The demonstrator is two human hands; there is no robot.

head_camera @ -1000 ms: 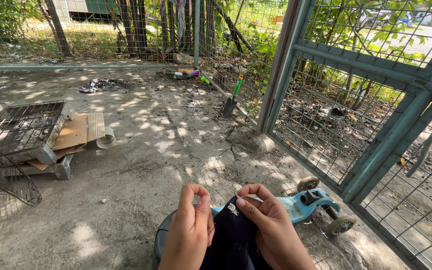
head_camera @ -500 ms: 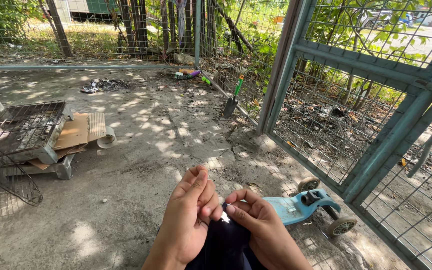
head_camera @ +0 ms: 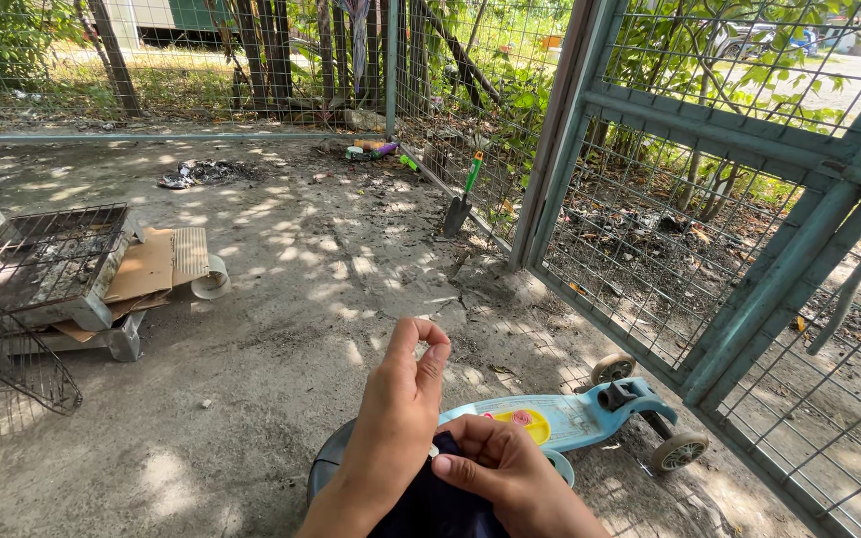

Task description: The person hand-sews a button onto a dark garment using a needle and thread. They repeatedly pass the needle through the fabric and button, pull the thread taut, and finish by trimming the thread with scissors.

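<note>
Dark navy cloth (head_camera: 430,503): bunched at bottom centre of the view, held between both hands, over a dark round rim (head_camera: 329,463) that shows at its 9 o'clock edge.

Left hand (head_camera: 396,418): raised just above the cloth, thumb and forefinger tips pinched together in a closed ring; whether anything fine lies between them cannot be told.

Right hand (head_camera: 505,473): at 3 o'clock of the left hand, touching it, fingers folded narrow and pressing down on the cloth; a small pale speck shows at the thumb tip, kind not discernible.

Toy scooter (head_camera: 570,418): light blue deck with yellow and pink patches, pale wheels, lying on the ground at 2 o'clock of the hands, just beside the fence.

Wire-mesh fence (head_camera: 710,199): green-painted metal frame, running along the right side.

Small shovel (head_camera: 462,194): green handle, leaning on the mesh at 12 o'clock, well apart.

Wire cage (head_camera: 37,259): at 10 o'clock, with flattened cardboard (head_camera: 156,264) just beside it.

Ground (head_camera: 251,339): bare concrete, dappled with sunlight.
</note>
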